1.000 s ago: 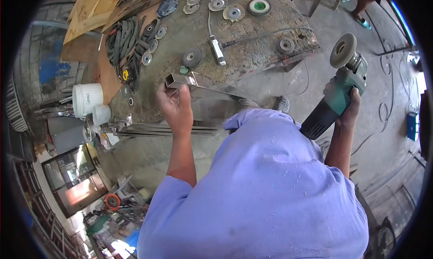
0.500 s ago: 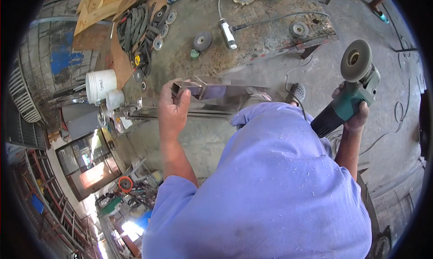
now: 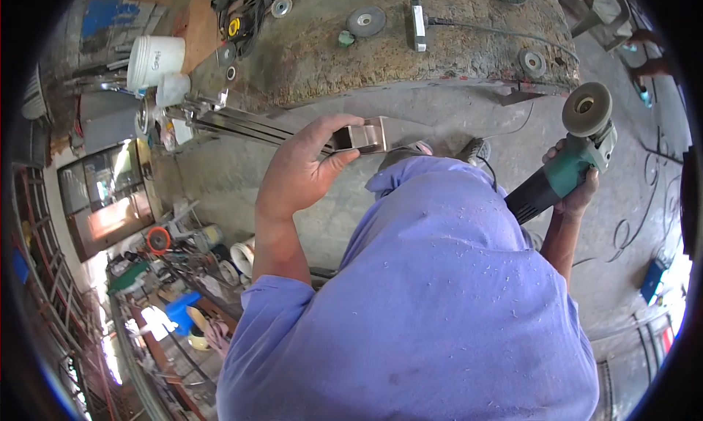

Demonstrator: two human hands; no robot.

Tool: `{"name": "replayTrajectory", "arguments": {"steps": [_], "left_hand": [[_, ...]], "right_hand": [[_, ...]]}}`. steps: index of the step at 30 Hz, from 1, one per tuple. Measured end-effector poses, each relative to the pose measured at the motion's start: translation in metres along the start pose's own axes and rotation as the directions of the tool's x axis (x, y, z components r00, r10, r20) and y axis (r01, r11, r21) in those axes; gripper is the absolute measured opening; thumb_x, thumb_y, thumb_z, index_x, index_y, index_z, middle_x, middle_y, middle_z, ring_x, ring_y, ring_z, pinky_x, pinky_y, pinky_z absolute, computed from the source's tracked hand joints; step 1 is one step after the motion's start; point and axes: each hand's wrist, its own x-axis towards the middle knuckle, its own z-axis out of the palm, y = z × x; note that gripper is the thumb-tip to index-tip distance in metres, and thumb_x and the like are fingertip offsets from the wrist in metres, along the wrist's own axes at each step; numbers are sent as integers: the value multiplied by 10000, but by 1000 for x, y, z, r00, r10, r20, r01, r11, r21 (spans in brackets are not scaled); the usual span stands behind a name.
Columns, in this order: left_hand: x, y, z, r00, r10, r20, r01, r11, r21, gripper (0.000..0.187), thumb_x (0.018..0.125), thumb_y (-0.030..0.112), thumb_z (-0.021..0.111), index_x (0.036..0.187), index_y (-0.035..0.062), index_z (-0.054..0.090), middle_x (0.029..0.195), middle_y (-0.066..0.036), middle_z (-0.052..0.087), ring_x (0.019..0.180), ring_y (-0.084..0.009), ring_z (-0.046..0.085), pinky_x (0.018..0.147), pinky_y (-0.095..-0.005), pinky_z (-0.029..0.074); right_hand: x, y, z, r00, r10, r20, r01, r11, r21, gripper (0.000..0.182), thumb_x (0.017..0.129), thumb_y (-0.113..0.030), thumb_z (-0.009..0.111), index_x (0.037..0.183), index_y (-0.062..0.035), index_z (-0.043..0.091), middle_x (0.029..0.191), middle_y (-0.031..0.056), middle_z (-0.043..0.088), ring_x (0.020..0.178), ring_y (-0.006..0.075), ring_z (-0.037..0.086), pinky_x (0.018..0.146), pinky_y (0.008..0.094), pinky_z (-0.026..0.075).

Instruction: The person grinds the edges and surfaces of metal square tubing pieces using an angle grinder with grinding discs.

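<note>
My left hand (image 3: 296,173) is closed on one end of a shiny metal piece, a short square tube with a flat end plate (image 3: 365,137). Its open end faces me, thumb below and fingers on top. To the right, my right hand (image 3: 581,192) wraps around the body of a green and black angle grinder (image 3: 565,173). The grinder's round grey disc (image 3: 587,109) points up and stands well apart from the metal piece. Long metal bars (image 3: 245,125) lie behind my left hand.
The worn workbench (image 3: 315,62) ahead carries a grinding disc (image 3: 366,21) and a white corded tool (image 3: 418,27). A white bucket (image 3: 156,63) stands at left. Piled tools (image 3: 168,267) cover the lower left floor. Another person's limb (image 3: 650,68) shows at upper right.
My left hand has moved right and closer to my body, turning the metal piece so its end now faces me. The view has shifted; the right hand still holds the grinder.
</note>
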Motion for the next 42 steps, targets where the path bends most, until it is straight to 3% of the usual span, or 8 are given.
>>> {"name": "replayTrajectory", "arguments": {"steps": [12,17,21,26,30,33,37,42], "left_hand": [[16,-48,47,952,252,-175,-299,888,-350,433,901,162,766,1291,87,594,1296,-113,656,1189,-256,639,986,-393,514],[12,-65,82,955,-74,-287,-149,715,-683,384,940,124,716,1270,70,526,1300,-113,640,1149,-161,603,994,-323,492],[0,-115,104,835,-240,-496,-117,803,-585,377,967,108,670,1290,57,482,1169,-76,613,1094,-126,591,953,-295,492],[23,-125,119,432,-304,-849,-93,921,-377,957,848,200,835,1535,-19,206,1278,-165,575,1165,-233,605,1016,-396,492],[57,-131,103,245,-472,-847,-277,803,-527,939,778,212,888,1482,-24,314,1246,-169,618,1094,-265,661,948,-397,540],[66,-150,91,320,-630,-707,42,755,-654,725,797,213,877,1342,-15,456,1145,-129,667,1027,-244,678,890,-372,551],[59,-188,93,535,-549,-642,-291,593,-751,565,796,166,882,1217,21,535,1080,-73,672,943,-158,664,804,-338,550],[30,-212,83,634,-442,-635,-244,665,-706,643,759,270,902,1233,32,537,1115,-106,694,987,-212,686,852,-368,549]], "right_hand": [[0,-8,1,999,-2,48,4,999,-35,844,877,-587,714,1417,14,472,1197,187,625,1032,323,670,887,455,575],[4,-11,9,998,-17,56,21,997,-80,866,859,-607,726,1408,16,481,1194,179,632,1030,325,671,882,460,576],[13,-12,-2,992,43,122,-37,998,-53,847,880,-589,690,1440,-2,446,1188,175,622,1012,321,644,903,469,549],[22,-13,9,984,85,159,-66,990,-123,854,881,-592,695,1441,3,445,1190,164,624,1007,305,635,920,452,530],[27,-12,30,970,129,208,-98,984,-151,810,897,-575,693,1420,4,475,1191,157,628,1025,304,641,932,453,534],[23,-10,43,971,138,196,-99,976,-193,779,912,-565,687,1411,1,492,1193,155,630,1036,305,650,934,455,541],[15,5,60,979,75,189,-34,978,-207,781,891,-549,726,1385,14,506,1174,162,637,1021,312,667,900,456,560],[-13,31,101,997,40,73,-19,966,-258,778,878,-551,739,1342,38,529,1140,166,653,998,315,684,883,460,571]]}}
